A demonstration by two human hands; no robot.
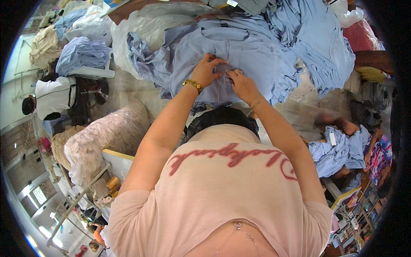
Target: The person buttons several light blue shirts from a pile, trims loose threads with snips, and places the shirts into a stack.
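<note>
A person's left hand (pixel 208 72) and right hand (pixel 245 87) nearly meet over a light-blue garment (pixel 184 49) spread atop piled blue clothes (pixel 306 30); whether either grip pinches fabric is unclear.

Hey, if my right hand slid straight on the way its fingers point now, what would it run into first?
Probably the fingers of your left hand, just ahead of the right hand over the light-blue garment, though depth is hard to judge.
</note>
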